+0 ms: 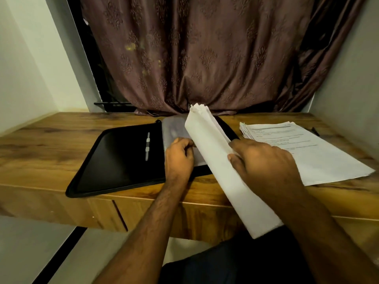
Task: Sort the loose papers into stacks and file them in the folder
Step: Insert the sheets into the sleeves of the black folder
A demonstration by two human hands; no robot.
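Two hands met over the open folder (121,156): the right hand (264,162) gripped a sheaf of papers (213,160), long axis running away from the person, while the left hand (179,155), nearer the pocket, pinched a clear sleeve (174,130).

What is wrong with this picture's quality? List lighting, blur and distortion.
Head view: dim, warm light, with the curtain dark and the open folder nearly black; wide-angle bending bows the desk edge and tilts the walls; the print on the paper stack is too soft to read; the held sheaf and both hands, left and right, look slightly smeared.
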